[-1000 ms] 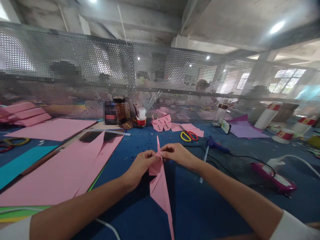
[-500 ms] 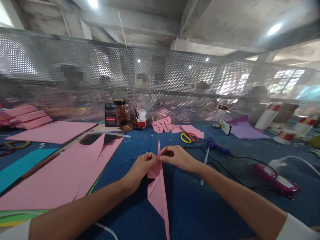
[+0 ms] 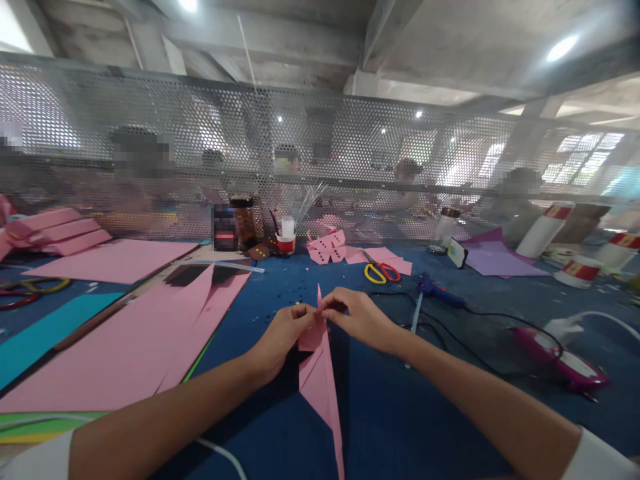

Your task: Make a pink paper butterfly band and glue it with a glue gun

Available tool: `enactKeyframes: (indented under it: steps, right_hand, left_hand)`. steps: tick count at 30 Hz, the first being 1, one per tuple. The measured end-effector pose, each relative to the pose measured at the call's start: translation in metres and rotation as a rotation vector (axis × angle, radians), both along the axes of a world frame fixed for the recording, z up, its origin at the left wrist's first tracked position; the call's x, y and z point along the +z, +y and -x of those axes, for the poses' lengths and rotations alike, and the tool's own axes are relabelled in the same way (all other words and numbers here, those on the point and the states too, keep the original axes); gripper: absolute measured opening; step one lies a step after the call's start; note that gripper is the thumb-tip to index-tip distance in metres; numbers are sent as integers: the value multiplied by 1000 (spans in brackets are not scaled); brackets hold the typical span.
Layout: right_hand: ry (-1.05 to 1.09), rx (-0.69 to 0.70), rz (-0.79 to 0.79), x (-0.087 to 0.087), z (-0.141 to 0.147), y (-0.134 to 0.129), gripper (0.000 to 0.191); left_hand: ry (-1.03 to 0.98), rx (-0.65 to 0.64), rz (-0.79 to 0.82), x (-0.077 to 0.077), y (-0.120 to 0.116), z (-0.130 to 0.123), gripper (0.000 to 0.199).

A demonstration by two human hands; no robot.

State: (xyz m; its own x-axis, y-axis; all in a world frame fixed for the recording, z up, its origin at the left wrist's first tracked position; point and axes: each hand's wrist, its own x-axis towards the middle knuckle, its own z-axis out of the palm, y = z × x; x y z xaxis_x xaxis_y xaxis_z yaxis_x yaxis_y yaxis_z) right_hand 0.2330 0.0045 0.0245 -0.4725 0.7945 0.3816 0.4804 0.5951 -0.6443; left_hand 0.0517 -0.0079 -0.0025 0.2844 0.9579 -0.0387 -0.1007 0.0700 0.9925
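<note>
A folded piece of pink paper [image 3: 316, 383] stands out toward me over the blue table, its narrow tip pointing away. My left hand [image 3: 283, 337] pinches its upper part from the left, thumb and fingers closed on it. From the right, my right hand [image 3: 357, 317] pinches the same fold, its fingertips meeting the left ones near the tip. The fingertips partly hide the paper between them. Below the hands the paper spreads into layered, angled folds and tapers to a long point at the bottom of the view.
Large pink sheets [image 3: 135, 333] and a teal strip [image 3: 55, 330] lie left. Scissors [image 3: 381, 271] and pink dotted cutouts [image 3: 327, 247] lie ahead. At right are a blue glue gun [image 3: 440, 292], its cable and a magenta power strip [image 3: 560, 357]. A perforated metal screen [image 3: 320, 143] runs behind.
The view has shifted slightly, so the table things sit a little further right. Both hands keep their pinch on the paper, with hardly any movement between them.
</note>
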Motion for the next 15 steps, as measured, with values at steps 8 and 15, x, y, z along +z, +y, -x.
enactKeyframes:
  steps: [8,15]
  right_hand:
    - [28,-9,-132,-8,-1,0,11]
    - [69,42,-150,-13,-1,2,10]
  left_hand:
    - [-3,-27,87,9,-6,0,26]
    - [-51,-24,60,7,-5,1,29]
